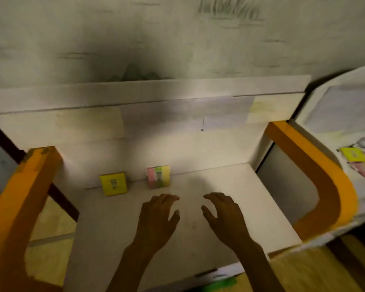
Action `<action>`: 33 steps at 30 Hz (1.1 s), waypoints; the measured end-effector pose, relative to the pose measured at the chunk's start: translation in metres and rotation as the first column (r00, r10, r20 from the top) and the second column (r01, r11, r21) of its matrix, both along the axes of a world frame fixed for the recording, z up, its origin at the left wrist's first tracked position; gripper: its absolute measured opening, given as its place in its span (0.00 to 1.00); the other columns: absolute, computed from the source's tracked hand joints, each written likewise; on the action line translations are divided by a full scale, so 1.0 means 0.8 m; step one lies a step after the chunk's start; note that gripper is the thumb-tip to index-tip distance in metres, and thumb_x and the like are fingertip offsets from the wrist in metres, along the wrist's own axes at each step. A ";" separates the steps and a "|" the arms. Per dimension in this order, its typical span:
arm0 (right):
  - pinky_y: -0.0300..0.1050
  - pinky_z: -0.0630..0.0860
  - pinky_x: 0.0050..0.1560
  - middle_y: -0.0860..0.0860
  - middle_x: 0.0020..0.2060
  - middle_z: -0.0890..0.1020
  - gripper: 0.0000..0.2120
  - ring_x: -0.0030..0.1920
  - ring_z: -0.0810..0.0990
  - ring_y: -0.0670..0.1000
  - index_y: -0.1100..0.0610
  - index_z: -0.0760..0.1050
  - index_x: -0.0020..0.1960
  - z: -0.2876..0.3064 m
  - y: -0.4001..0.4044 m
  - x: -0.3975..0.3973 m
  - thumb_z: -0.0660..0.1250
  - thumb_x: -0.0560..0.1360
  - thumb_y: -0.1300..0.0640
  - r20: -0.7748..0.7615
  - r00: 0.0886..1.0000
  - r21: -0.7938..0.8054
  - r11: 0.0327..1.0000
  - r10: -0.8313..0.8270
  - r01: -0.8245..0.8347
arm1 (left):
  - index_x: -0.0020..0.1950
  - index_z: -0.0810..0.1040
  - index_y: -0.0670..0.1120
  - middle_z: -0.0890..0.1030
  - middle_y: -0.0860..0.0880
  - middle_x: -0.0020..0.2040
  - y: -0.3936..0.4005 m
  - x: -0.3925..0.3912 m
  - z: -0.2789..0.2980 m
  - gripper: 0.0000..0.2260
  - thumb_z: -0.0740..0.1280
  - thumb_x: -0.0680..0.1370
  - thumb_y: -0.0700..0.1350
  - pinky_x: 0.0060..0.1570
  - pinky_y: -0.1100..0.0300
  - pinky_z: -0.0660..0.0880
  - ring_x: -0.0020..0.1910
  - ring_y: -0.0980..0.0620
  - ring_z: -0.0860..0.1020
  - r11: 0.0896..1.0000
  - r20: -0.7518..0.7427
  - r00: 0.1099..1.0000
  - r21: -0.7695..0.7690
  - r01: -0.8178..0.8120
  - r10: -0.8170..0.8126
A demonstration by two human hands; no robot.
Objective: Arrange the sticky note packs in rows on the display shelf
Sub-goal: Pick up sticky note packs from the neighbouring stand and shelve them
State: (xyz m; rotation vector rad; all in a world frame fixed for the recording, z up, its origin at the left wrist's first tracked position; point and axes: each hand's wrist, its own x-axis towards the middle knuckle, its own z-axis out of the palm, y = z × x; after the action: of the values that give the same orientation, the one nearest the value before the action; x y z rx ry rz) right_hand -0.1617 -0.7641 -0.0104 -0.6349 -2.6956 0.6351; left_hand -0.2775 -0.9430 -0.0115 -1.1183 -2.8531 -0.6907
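Observation:
Two sticky note packs stand against the back wall of a white display shelf [230,203]. A yellow pack [113,184] is on the left. To its right stands a pink, green and yellow pack [158,177]. My left hand [157,218] hovers over the shelf just in front of the striped pack, fingers spread, holding nothing. A little to the right, my right hand [221,216] is also open and empty. Another yellow pack [353,157] lies with other packs on a surface at the far right.
Orange-edged side panels [316,165] flank the shelf left and right. A white ledge [148,91] runs above the shelf's back wall. Something green [219,284] shows below the shelf's front edge. Yellowish floor lies on both sides.

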 end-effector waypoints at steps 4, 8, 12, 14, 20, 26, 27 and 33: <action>0.39 0.72 0.60 0.43 0.63 0.77 0.18 0.62 0.76 0.46 0.46 0.74 0.66 0.018 0.008 0.066 0.64 0.78 0.43 0.035 0.996 -0.047 0.996 -0.079 0.080 | 0.67 0.72 0.58 0.75 0.58 0.65 0.034 0.045 0.010 0.17 0.62 0.78 0.55 0.61 0.55 0.68 0.63 0.54 0.73 0.995 0.012 0.995 0.046 0.094 -0.094; 0.35 0.72 0.59 0.42 0.64 0.76 0.17 0.62 0.75 0.44 0.45 0.73 0.67 0.024 0.030 0.145 0.64 0.78 0.44 0.031 0.990 -0.154 0.978 -0.138 0.142 | 0.66 0.73 0.59 0.76 0.60 0.63 0.079 0.111 0.029 0.16 0.64 0.78 0.55 0.58 0.60 0.65 0.62 0.57 0.74 0.981 0.039 0.983 0.083 0.177 -0.180; 0.37 0.76 0.56 0.41 0.62 0.77 0.17 0.56 0.79 0.44 0.45 0.74 0.65 0.032 0.069 0.221 0.65 0.77 0.45 0.017 0.988 -0.196 0.969 -0.152 0.153 | 0.67 0.73 0.58 0.75 0.61 0.64 0.130 0.181 0.046 0.17 0.63 0.79 0.55 0.60 0.63 0.65 0.62 0.60 0.72 0.954 0.072 0.957 0.124 0.271 -0.281; 0.37 0.77 0.52 0.41 0.61 0.78 0.15 0.54 0.79 0.43 0.45 0.75 0.64 0.034 0.094 0.262 0.66 0.77 0.46 0.006 0.987 -0.205 0.966 -0.159 0.157 | 0.65 0.76 0.56 0.78 0.59 0.61 0.157 0.222 0.053 0.16 0.63 0.78 0.56 0.60 0.62 0.71 0.58 0.62 0.73 0.953 0.113 0.953 0.142 0.266 -0.283; 0.39 0.76 0.53 0.40 0.58 0.79 0.13 0.56 0.77 0.43 0.42 0.75 0.61 0.030 0.182 0.393 0.63 0.78 0.44 0.004 0.984 -0.178 0.968 -0.180 0.177 | 0.65 0.76 0.56 0.78 0.55 0.61 0.256 0.356 0.074 0.13 0.65 0.80 0.51 0.62 0.54 0.74 0.58 0.57 0.75 0.933 0.208 0.914 0.169 0.316 -0.348; 0.38 0.75 0.55 0.39 0.60 0.77 0.14 0.58 0.76 0.41 0.42 0.75 0.63 0.034 0.279 0.504 0.64 0.78 0.45 0.010 0.974 -0.160 0.962 -0.224 0.223 | 0.67 0.73 0.59 0.75 0.57 0.65 0.361 0.455 0.082 0.16 0.65 0.79 0.53 0.61 0.59 0.74 0.63 0.55 0.74 0.931 0.196 0.911 0.120 0.346 -0.364; 0.39 0.75 0.55 0.38 0.60 0.77 0.14 0.58 0.76 0.41 0.42 0.74 0.63 0.035 0.296 0.519 0.64 0.78 0.45 0.000 0.971 -0.171 0.956 -0.240 0.236 | 0.67 0.73 0.59 0.75 0.57 0.66 0.378 0.468 0.083 0.16 0.66 0.79 0.52 0.61 0.60 0.73 0.64 0.55 0.73 0.931 0.194 0.911 0.117 0.347 -0.364; 0.46 0.78 0.57 0.38 0.64 0.73 0.20 0.61 0.75 0.42 0.38 0.68 0.68 0.029 0.400 0.573 0.65 0.78 0.46 -0.086 0.929 -0.273 0.906 -0.359 0.325 | 0.67 0.72 0.58 0.77 0.58 0.64 0.488 0.498 0.083 0.17 0.66 0.78 0.53 0.63 0.59 0.73 0.63 0.56 0.75 0.924 0.131 0.915 0.089 0.371 -0.381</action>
State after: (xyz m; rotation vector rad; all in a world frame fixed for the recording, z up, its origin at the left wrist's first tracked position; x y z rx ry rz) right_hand 0.2968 -0.4442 0.0128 -1.0628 -2.3139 0.8959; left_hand 0.1205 -0.5529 0.0550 -1.6988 -2.7257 -0.9036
